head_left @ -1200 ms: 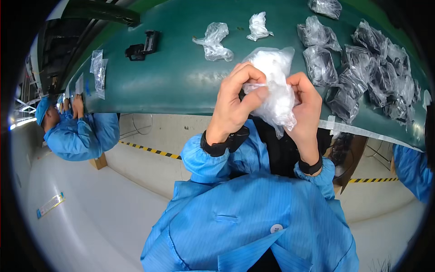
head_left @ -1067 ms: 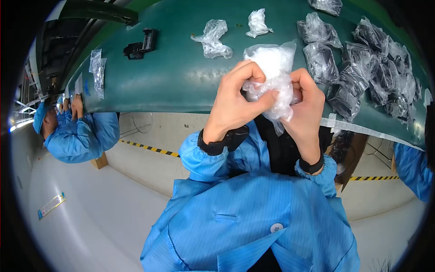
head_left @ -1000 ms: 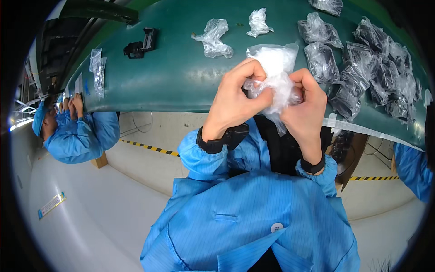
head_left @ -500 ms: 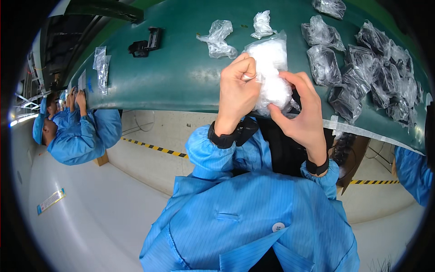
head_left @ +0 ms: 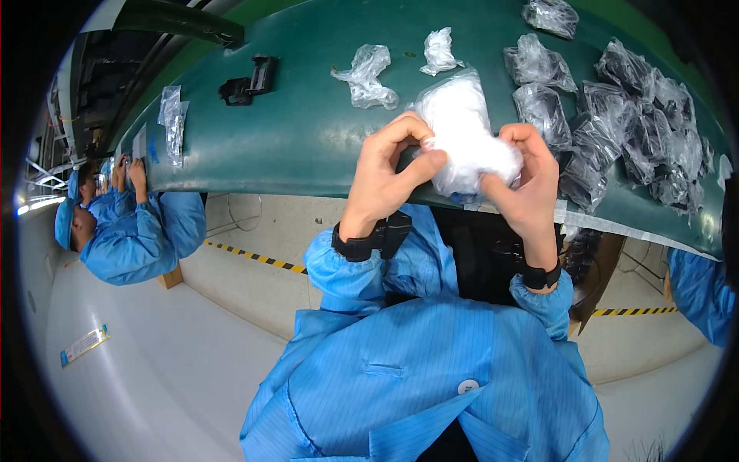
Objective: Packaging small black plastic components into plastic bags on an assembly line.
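Long dark-green work surface [head_left: 292, 131] with a pale floor below marked by yellow-black hazard tape [head_left: 254, 256]; on the surface lie empty crumpled clear plastic bags [head_left: 367, 75], a heap of bagged black parts [head_left: 639, 131] at right and a small black clip-like part [head_left: 246, 83]. A co-worker in a blue smock [head_left: 127, 231] is cut off at the left edge, and the bag's contents are hard to make out. The white-filled clear plastic bag [head_left: 466, 135] sits above the surface's near edge, pinched between left hand [head_left: 389, 165] and right hand [head_left: 523, 181], fingers clamped on it.
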Motion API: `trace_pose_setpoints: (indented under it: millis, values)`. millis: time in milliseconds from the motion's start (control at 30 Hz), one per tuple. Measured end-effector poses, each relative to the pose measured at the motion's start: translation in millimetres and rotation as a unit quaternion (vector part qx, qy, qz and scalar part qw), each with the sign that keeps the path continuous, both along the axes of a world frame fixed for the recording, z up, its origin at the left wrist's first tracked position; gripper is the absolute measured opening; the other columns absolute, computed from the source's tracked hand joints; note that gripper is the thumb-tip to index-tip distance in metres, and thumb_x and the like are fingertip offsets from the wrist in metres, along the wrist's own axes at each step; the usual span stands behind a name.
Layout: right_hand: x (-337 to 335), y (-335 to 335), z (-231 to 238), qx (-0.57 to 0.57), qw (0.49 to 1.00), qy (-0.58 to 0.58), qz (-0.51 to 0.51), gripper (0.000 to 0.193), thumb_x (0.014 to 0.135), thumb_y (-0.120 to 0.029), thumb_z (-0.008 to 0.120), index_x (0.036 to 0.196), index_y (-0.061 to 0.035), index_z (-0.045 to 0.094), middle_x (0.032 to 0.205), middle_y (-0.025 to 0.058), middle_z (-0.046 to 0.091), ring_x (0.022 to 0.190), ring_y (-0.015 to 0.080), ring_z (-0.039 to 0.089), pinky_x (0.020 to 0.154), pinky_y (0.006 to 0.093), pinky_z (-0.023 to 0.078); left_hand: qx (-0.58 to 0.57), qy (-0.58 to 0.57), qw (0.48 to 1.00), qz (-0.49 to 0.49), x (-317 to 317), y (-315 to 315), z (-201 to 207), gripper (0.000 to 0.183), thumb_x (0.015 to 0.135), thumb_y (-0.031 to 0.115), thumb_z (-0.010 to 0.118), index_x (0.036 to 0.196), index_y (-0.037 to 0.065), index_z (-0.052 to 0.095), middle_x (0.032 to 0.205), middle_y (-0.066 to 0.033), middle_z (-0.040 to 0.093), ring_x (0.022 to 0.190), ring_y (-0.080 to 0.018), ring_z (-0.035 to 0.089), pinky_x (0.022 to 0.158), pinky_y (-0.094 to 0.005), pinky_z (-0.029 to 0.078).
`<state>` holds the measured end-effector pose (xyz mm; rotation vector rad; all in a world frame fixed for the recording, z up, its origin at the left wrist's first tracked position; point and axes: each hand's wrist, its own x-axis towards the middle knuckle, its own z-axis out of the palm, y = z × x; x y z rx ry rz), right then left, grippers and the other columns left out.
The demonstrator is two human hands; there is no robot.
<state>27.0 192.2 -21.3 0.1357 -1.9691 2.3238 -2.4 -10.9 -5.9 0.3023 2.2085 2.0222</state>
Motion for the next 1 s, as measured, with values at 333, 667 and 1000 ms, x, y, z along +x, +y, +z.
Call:
trace_pose_setpoints:
  millis: [333,667,1000]
  values:
    - [-5.5,-10.7,2.1,0.040,0.992,-0.027,-0.120,0.044,0.078,0.006,0.069,0.120,0.0035,0.056,0.105,0.0052,0.063,0.095,0.0103,0.060,0.082,0.0246,0.049,0.018,0.076,0.997,-0.021,-1.7,18.1,1.5,0.023,0.078,-0.006,0.075,0.094,-0.001,0.058,0.091,-0.0039,0.056,0.083,-0.0117,0.056,0.082,-0.0267,0.051]
    - [-2.9,-3.3,-3.8,0.015,0.998,-0.013,-0.066,0.050,0.072,0.010,0.070,0.119,0.0009,0.058,0.112,0.0070,0.061,0.103,0.0124,0.059,0.089,0.0266,0.049,-0.077,0.087,0.991,0.072,3.8,37.2,-1.4,0.014,0.086,-0.004,0.068,0.092,0.000,0.056,0.083,-0.0035,0.059,0.078,-0.0083,0.056,0.068,-0.0247,0.047]
    - [-3.8,-22.8,5.0,0.062,0.981,0.042,-0.180,0.045,0.073,0.009,0.069,0.116,-0.0001,0.057,0.108,0.0055,0.060,0.100,0.0110,0.059,0.086,0.0255,0.049,-0.015,0.062,0.996,0.064,5.1,34.8,-4.4,0.030,0.074,-0.001,0.075,0.099,-0.001,0.058,0.091,-0.0046,0.063,0.088,-0.0108,0.061,0.082,-0.0263,0.051]
